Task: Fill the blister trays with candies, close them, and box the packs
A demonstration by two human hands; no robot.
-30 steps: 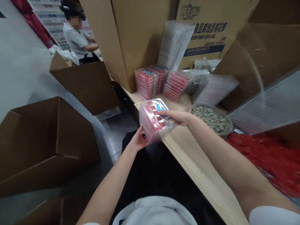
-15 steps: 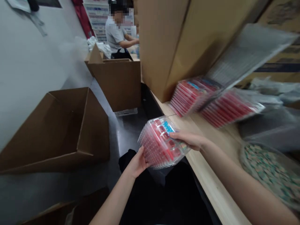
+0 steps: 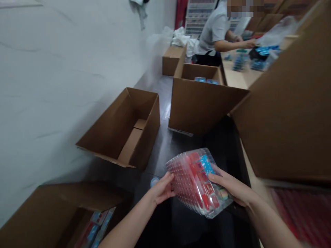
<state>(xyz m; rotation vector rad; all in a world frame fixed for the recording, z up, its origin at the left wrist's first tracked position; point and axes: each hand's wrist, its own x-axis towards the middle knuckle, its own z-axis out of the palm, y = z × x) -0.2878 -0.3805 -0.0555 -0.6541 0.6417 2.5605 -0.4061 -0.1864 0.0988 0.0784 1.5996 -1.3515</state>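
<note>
A stack of clear plastic packs with red contents is held between both hands, off the surface and left of its edge. The left grip is closed on the stack's left side, thumb laid along the edges; the right grip is closed on the right side, thumb pressed on the front face by a blue patch — the rest of those fingers hidden. The stack is tilted, front face turned up toward the right grip; loose layers are probably kept from sliding by this pinch from two sides. An open carton is set on the floor beyond and left of the left grip, mouth up, likely for easy reach. Another box is placed low, left of and nearer than the left grip, with packed goods seen inside. Straight beyond the grips, a third box is stood with blue packs in it. Right of the right grip, a tall carton is rested on the surface, with red packs nearer — blurred, count not readable. Far beyond, small items are handled by a co-worker.
</note>
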